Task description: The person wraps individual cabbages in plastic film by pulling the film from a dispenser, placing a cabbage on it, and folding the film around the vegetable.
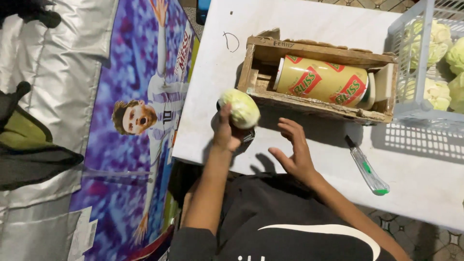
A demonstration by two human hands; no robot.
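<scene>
My left hand (225, 131) grips a small pale green cabbage (241, 108) wrapped in clear film, held just above the white table (299, 19) beside the left end of a wooden box (309, 103). Under the cabbage something dark peeks out, too hidden to identify. My right hand (293, 151) hovers over the table's near edge with fingers spread, holding nothing. Inside the wooden box lies a yellow roll with red and green markings (323, 80).
A green-tipped utility knife (367, 168) lies on the table right of my right hand. A white plastic basket (411, 108) with several wrapped cabbages (437, 41) stands at the right. A purple poster of a football player (145, 116) covers the floor at left.
</scene>
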